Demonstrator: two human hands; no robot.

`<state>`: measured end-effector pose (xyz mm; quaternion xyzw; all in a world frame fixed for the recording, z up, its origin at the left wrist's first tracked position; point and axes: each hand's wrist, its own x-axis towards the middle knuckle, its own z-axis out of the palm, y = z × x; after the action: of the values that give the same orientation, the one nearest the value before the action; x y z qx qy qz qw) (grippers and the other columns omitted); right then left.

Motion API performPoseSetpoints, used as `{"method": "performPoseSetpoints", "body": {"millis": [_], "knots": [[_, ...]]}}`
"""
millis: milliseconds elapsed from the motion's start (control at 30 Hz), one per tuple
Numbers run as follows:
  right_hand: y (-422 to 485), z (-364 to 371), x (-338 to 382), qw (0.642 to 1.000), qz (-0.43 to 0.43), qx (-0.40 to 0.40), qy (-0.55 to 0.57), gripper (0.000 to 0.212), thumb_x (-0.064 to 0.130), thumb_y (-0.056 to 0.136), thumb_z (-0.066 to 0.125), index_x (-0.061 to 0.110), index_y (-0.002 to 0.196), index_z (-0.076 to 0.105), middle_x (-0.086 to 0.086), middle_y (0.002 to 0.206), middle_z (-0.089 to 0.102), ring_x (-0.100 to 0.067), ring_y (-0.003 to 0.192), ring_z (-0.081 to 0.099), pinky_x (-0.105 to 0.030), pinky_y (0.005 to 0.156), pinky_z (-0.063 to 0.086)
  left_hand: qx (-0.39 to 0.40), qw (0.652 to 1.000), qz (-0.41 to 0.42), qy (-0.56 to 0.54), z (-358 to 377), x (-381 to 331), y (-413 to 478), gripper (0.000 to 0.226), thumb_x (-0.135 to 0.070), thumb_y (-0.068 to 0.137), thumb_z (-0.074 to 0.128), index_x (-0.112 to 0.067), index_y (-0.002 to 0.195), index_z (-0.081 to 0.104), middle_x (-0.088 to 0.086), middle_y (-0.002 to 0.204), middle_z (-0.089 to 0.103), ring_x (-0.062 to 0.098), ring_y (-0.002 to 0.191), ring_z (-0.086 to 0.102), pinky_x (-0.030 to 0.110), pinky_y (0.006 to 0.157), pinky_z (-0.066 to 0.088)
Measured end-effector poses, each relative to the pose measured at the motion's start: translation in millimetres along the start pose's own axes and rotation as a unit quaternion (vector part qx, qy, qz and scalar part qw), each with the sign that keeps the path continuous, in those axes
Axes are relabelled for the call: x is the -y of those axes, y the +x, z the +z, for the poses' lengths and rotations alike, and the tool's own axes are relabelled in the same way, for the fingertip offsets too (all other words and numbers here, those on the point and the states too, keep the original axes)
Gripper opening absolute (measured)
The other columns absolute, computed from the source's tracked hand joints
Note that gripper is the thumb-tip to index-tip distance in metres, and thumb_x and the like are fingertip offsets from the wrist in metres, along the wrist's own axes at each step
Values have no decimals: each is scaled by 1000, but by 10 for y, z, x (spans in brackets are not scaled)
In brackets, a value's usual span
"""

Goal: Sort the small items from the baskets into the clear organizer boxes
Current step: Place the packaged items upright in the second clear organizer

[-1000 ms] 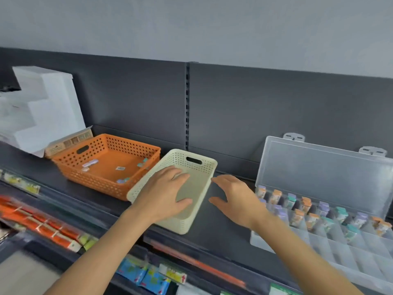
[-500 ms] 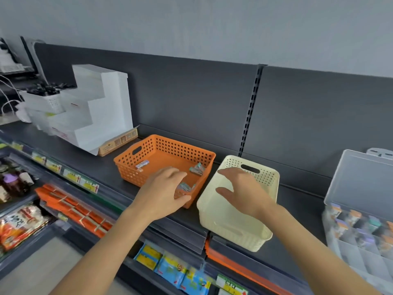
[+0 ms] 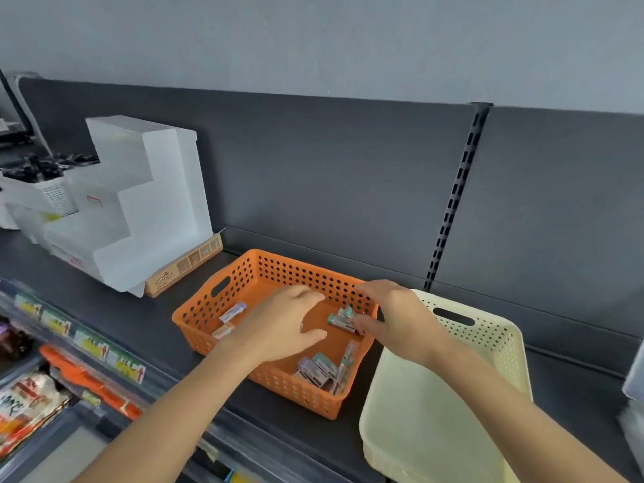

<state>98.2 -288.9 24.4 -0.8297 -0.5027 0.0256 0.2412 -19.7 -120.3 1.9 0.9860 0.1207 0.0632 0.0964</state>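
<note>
An orange perforated basket point(image 3: 244, 273) sits on the dark shelf and holds several small packets: a pile in its near right corner point(image 3: 322, 371) and two near its left wall point(image 3: 231, 312). My left hand point(image 3: 282, 325) hovers inside the basket, fingers apart, holding nothing. My right hand point(image 3: 397, 318) reaches over the basket's right wall, thumb and fingertips spread at a teal-ended packet point(image 3: 339, 318). An empty cream basket point(image 3: 488, 343) stands just to the right. Only a blurred corner of the clear organizer box point(image 3: 635, 395) shows at the right edge.
A white stepped foam block point(image 3: 139, 203) lies on a brown carton point(image 3: 184, 270) at the left. Behind it stands a white bin of dark items point(image 3: 45, 190). Price labels point(image 3: 90, 343) line the shelf edge, with packaged goods point(image 3: 28, 406) on the lower shelves.
The view has swung left, away from the organizer box. Both hands have left the cream basket and moved into the orange basket; the right hand now reaches the packets.
</note>
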Motion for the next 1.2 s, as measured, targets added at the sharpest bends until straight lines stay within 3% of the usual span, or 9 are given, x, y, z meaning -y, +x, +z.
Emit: {"method": "performPoseSetpoints", "body": {"millis": [233,333,467,567,667,767,967,1100,1200], "knots": [[273,77,-132,998,63,-27,-5,25,31,89,60,21,112,60,6,112,62,-13,104,57,-27,80,52,81,992,93,0,234,218,514,67,-49,89,55,-29,147,27,-9,152,27,9,139,25,29,109,32],[324,114,-123,993,103,-47,-24,42,35,90,59,20,129,54,4,128,57,-14,118,52,-27,94,46,109,982,156,2,344,254,731,68,-44,90,56,-29,149,24,-8,154,25,11,140,23,29,112,27],[322,179,-60,983,166,-71,-31,43,32,92,58,17,131,52,1,131,56,-15,121,50,-27,97,42,147,962,229,14,484,300,935,65,-42,90,58,-27,147,29,-4,152,29,17,138,29,34,114,29],[329,230,0,975,202,-90,-34,46,33,92,57,18,135,49,1,135,54,-15,123,48,-26,98,40,161,953,256,20,539,344,1013,55,-41,91,56,-21,139,41,-1,139,45,18,126,43,34,103,41],[349,287,76,967,230,-102,-42,47,33,92,57,19,136,48,2,136,53,-15,123,49,-25,95,41,165,953,252,-13,569,435,1054,31,-45,89,57,-21,108,58,-4,106,56,14,97,55,27,79,46],[364,337,138,963,241,-110,-49,46,34,92,56,19,135,49,2,134,54,-15,120,51,-22,92,40,161,956,243,-29,588,463,1081,27,-47,87,58,-21,93,56,-6,95,53,12,86,52,27,70,43],[338,317,183,959,253,-119,-51,42,32,93,56,17,132,52,1,133,54,-15,120,50,-23,93,41,191,961,195,-44,647,269,1108,39,-39,82,69,-19,113,54,-4,108,56,13,92,53,27,74,44],[316,302,179,958,256,-122,-52,41,33,93,55,18,131,52,1,133,55,-15,119,51,-21,88,39,255,954,144,-69,632,302,1123,48,-31,76,77,-16,116,56,0,112,59,17,95,56,29,79,49],[321,331,180,957,258,-123,-48,46,35,93,55,20,136,48,2,136,52,-15,122,49,-24,92,41,261,952,156,-48,612,360,1092,40,-25,78,75,-13,112,58,2,107,59,17,88,53,27,71,44]]}}
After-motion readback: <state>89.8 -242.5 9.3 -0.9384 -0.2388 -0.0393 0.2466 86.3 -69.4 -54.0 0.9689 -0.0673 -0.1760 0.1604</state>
